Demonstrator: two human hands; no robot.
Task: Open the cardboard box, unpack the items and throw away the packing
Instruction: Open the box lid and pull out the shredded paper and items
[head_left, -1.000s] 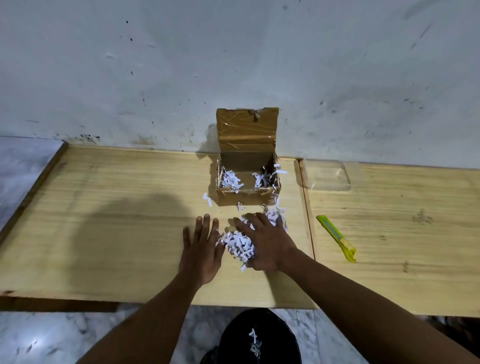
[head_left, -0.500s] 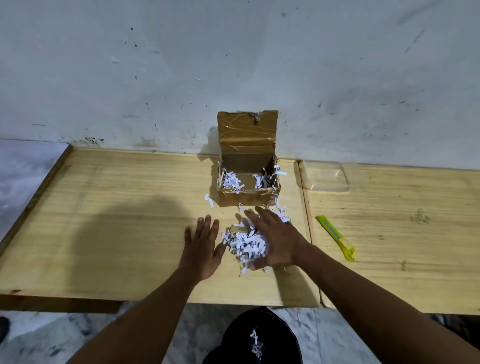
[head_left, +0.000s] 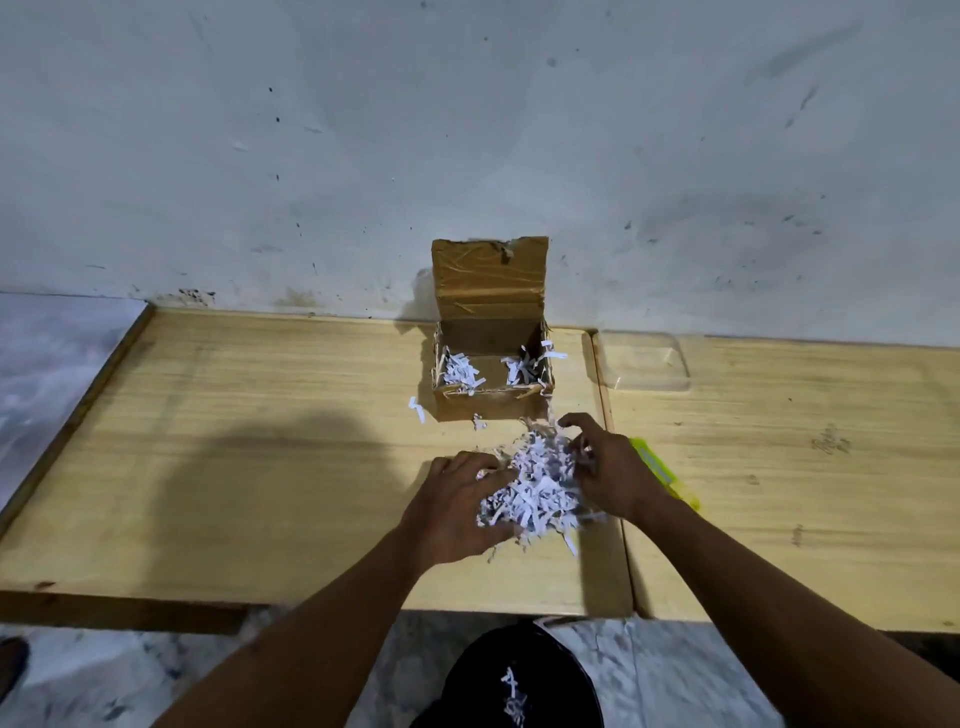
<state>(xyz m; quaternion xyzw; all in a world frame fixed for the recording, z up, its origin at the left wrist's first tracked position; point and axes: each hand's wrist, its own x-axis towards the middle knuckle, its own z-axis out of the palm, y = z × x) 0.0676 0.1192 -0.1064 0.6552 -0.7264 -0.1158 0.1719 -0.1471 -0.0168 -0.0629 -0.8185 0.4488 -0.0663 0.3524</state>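
Observation:
A small cardboard box (head_left: 491, 402) stands open against the wall, its taped lid upright, with a few white paper shreds left inside. A clump of white shredded paper (head_left: 537, 486) is cupped between both my hands just above the wooden table. My left hand (head_left: 452, 512) holds it from the left and below, my right hand (head_left: 610, 470) from the right. A few loose shreds (head_left: 417, 409) lie on the table near the box front.
A yellow-green utility knife (head_left: 670, 480) lies right of my right hand, partly hidden. A clear plastic lid (head_left: 644, 361) rests by the wall. A black bin (head_left: 524, 680) with some shreds sits on the floor under the table edge (head_left: 311, 605).
My left hand moved right and closed under the shreds. Both hands gathered the pile and lifted it off the table, toward the front edge.

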